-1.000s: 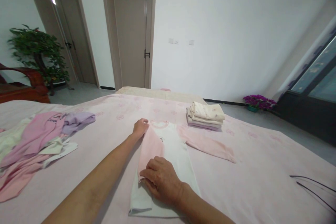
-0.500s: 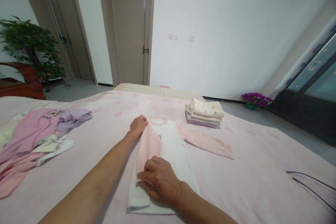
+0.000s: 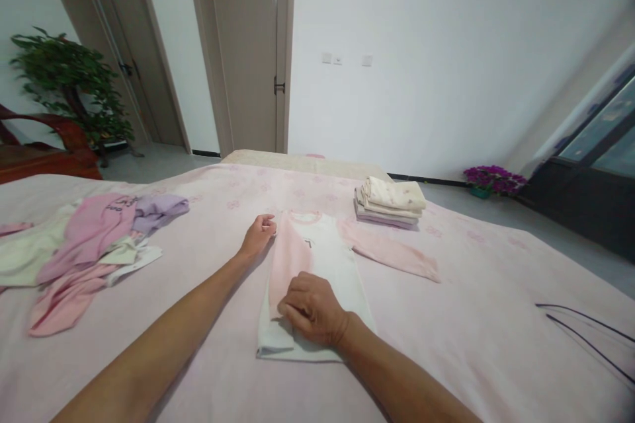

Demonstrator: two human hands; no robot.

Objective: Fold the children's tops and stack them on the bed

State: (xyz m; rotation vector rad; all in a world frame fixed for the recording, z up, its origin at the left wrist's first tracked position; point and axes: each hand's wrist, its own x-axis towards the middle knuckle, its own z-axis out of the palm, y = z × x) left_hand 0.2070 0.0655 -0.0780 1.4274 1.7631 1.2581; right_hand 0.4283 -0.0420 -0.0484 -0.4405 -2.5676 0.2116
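A small white shirt with pink sleeves [image 3: 325,258] lies flat on the pink bedspread [image 3: 471,317], collar away from me. Its left sleeve is folded over the body; the right sleeve [image 3: 391,256] still stretches out to the right. My left hand [image 3: 258,235] rests at the shirt's left shoulder, fingers curled against the folded edge. My right hand [image 3: 312,307] presses on the lower end of the folded sleeve, fingers bent and pinching the cloth near the hem.
A stack of folded clothes [image 3: 389,201] sits beyond the shirt to the right. A loose heap of pink, purple and cream clothes [image 3: 89,244] lies at the left. Dark cables [image 3: 585,330] cross the bedspread at the right. A plant [image 3: 69,89] and doors stand behind.
The view has shifted a little. My right hand has slid slightly up the folded sleeve; my left hand stays at the shoulder. The shirt's fold is unchanged.
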